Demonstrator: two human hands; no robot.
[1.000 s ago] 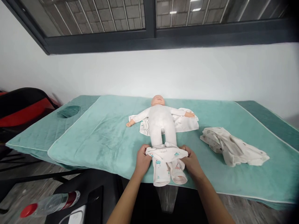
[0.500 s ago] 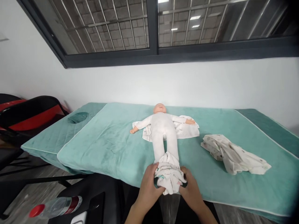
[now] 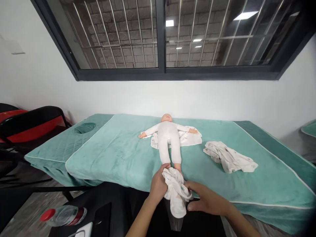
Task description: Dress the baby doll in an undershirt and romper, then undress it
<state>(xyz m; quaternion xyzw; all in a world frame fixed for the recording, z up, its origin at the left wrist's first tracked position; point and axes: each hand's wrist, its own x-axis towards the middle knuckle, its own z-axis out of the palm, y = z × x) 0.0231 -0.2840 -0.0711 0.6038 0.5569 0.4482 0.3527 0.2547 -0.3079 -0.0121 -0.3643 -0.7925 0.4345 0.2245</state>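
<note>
I'm in fairly bright, even indoor light; lamps glare as white rectangles in the dark window (image 3: 161, 39). The white-clad doll (image 3: 168, 135) before me looks washed almost flat, with soft shadow beneath the bed (image 3: 123, 158). My wide view slants the window's sides, its right-hand corners fade black, and the floor (image 3: 29, 208) looks smeared.

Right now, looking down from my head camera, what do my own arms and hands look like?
Your left hand and right hand are ungloved. Left forearm and right forearm are bare, with no sleeves, watch or bracelet visible.
</note>
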